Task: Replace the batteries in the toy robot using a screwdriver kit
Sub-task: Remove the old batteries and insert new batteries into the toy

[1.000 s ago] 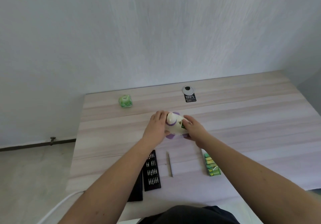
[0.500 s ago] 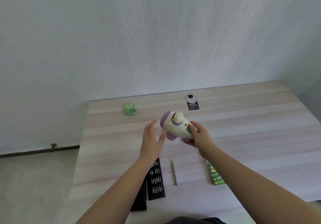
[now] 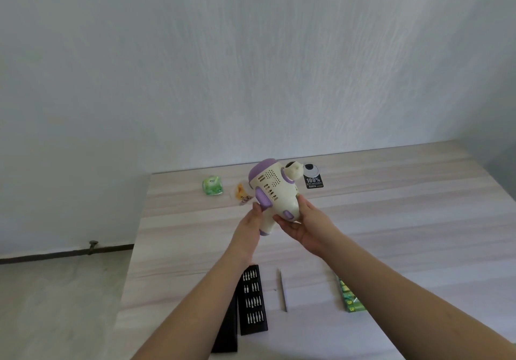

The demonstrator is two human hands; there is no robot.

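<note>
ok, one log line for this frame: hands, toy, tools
toy robot: lifted off table, tilted | left hand: holds it | right hand: holds it | screwdriver, bit tray, batteries: on table, untouched

Both hands are holding a toy robot (image 3: 272,195) above the middle of the surface (image 3: 405,220), the left hand (image 3: 250,227) on its left, the right hand (image 3: 304,227) on its right. Behind it are lying a small packet (image 3: 212,185) at left and a tag (image 3: 312,176) at right. Nearer the person are lying a bit tray (image 3: 252,299), a screwdriver (image 3: 282,290) right of it, and a battery pack (image 3: 350,297) farther right.
</note>
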